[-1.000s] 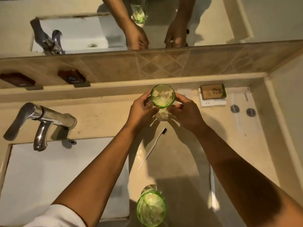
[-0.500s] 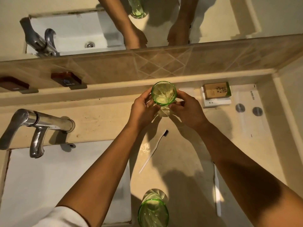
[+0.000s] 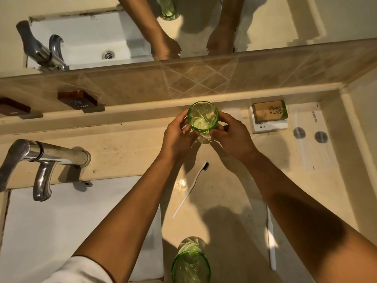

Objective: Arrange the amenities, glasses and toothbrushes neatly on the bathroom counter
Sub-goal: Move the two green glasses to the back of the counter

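Note:
A green glass (image 3: 202, 118) stands upright near the counter's back ledge, held between my left hand (image 3: 177, 133) and my right hand (image 3: 232, 134), fingers wrapped around its lower part. A second green glass (image 3: 190, 264) stands at the counter's front edge. One white toothbrush with a dark head (image 3: 191, 188) lies diagonally between the glasses. Another white toothbrush (image 3: 271, 237) lies lengthwise under my right forearm. A brown soap box on a white packet (image 3: 269, 111) rests at the back right, beside a clear sachet with two round items (image 3: 311, 135).
The white sink basin (image 3: 61, 231) fills the left, with a chrome faucet (image 3: 40, 160) over it. Two dark HOT/COLD plaques (image 3: 78, 102) sit on the tiled ledge. A mirror (image 3: 265, 21) runs along the back. The side wall (image 3: 363, 139) closes the right.
Both hands have carried the glass slightly farther toward the back ledge, still gripping it. The view has shifted a little; other items stay put.

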The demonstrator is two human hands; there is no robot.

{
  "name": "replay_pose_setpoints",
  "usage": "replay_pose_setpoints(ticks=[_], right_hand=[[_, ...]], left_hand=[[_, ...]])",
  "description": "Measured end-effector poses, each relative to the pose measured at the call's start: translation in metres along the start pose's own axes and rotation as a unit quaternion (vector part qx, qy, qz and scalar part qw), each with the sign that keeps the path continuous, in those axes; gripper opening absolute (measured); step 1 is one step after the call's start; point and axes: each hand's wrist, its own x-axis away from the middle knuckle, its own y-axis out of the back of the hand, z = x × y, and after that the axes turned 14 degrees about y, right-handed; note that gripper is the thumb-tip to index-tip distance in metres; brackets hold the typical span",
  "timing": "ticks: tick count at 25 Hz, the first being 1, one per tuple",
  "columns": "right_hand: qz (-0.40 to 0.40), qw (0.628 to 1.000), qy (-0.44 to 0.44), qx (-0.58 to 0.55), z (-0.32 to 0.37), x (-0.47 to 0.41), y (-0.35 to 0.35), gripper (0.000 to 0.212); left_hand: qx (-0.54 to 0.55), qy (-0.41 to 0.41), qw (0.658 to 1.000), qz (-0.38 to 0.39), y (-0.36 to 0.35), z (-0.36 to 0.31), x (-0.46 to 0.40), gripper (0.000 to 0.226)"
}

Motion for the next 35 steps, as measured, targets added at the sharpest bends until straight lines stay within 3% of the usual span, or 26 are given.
replay_pose_setpoints(ticks=[13,16,19,22,25,30,35], right_hand=[[-0.034,0.999,-0.025,0.0,-0.002,0.011,-0.003,0.049],[-0.057,0.994,-0.045,-0.079,-0.005,0.043,-0.004,0.043],[-0.018,0.989,-0.082,-0.124,-0.014,0.098,-0.014,0.038],[0.039,0.997,-0.051,-0.044,-0.025,0.156,-0.021,0.033],[0.097,0.995,0.002,0.027,-0.033,0.214,-0.02,0.036],[0.174,0.983,0.01,0.057,-0.045,0.282,-0.026,0.058],[0.203,0.977,0.034,0.046,-0.037,0.305,-0.046,0.072]], left_hand=[[0.04,0.052,0.998,0.004,0.001,0.012,-0.004,0.073],[0.027,0.083,0.996,-0.027,0.012,0.021,0.018,0.07],[0.005,0.083,0.995,-0.049,0.032,0.036,0.059,0.052],[-0.005,0.063,0.996,-0.058,0.057,0.064,0.112,0.03],[-0.027,0.064,0.996,-0.062,0.08,0.109,0.178,0.022],[-0.012,0.144,0.987,-0.068,0.079,0.188,0.26,0.046],[-0.079,0.066,0.995,-0.019,0.059,0.208,0.297,0.062]])
